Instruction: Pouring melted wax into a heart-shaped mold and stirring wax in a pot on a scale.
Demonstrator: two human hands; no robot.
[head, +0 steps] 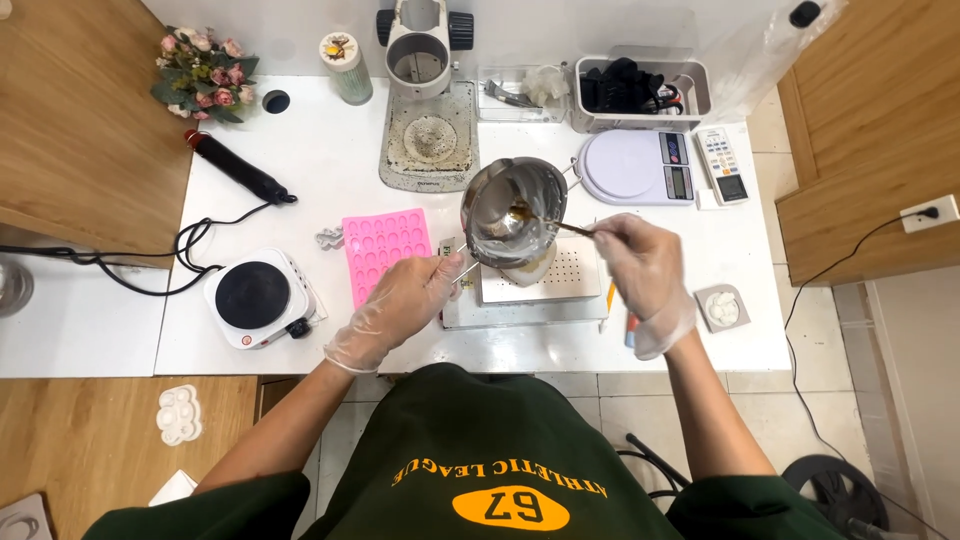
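2 gloved hands were at work over the white table [330,150]. Your left hand [400,305] was closed on the thin handle of the steel melting pitcher [513,212], holding it tilted above the small perforated white platform [562,275] near the table's front edge. Your right hand [640,270] pinched a slim stirring stick [560,225] whose tip reached into the pitcher, where a little amber liquid sat at the bottom.

Judging by that, you were only at the stirring stage: the pink silicone mould [382,250] just left of the pitcher looked unfilled in every cavity, so pouring was left to do. The single-burner hotplate [258,296] stood well apart at the left with nothing on it.

As for packages and labels, 1 pale green jar [346,68] with a round patterned lid stood at the back beside the flower bunch [203,75]. A white rectangular tub [640,92] holding black items sat at the back right, behind the round digital scale [632,165]. Right of the scale lay a white remote control [722,165], its small markings too fine to tell.
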